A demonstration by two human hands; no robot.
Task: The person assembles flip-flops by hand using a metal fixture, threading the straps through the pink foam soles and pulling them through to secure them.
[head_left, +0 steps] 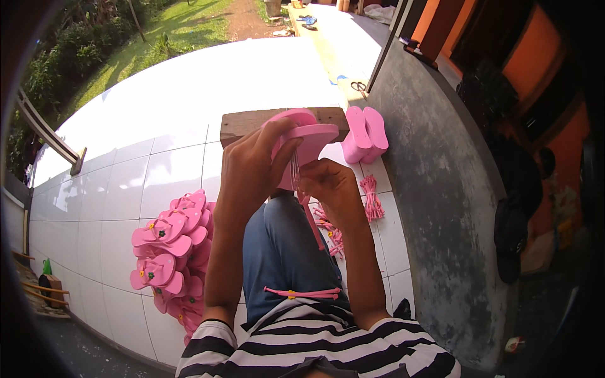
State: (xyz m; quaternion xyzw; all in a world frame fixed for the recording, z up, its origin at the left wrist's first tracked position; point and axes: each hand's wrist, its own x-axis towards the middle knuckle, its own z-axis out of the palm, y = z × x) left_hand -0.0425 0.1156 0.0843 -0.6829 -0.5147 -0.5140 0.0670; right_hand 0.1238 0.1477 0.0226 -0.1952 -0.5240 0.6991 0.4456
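My left hand (249, 167) is closed around pink flip-flop soles (320, 133), thumb in front, held up before a wooden block (242, 125). Thin metal prongs (294, 169) hang down beside the left thumb; how they join the sole is hidden. Close by, my right hand (334, 186) pinches a pink flip-flop strap (312, 225) just under the sole, and the strap's loose part dangles toward my knee. Across my lap lies another pink strap (315, 293) with a yellow ornament.
Finished pink flip-flops (165, 230) are heaped on the white tiles (113, 252) at the left. Stacked pink soles (365, 135), a strap bundle (372, 198) and loose straps (334, 238) lie at the right, beside a grey wall (441, 189). Scissors (359, 88) rest farther off.
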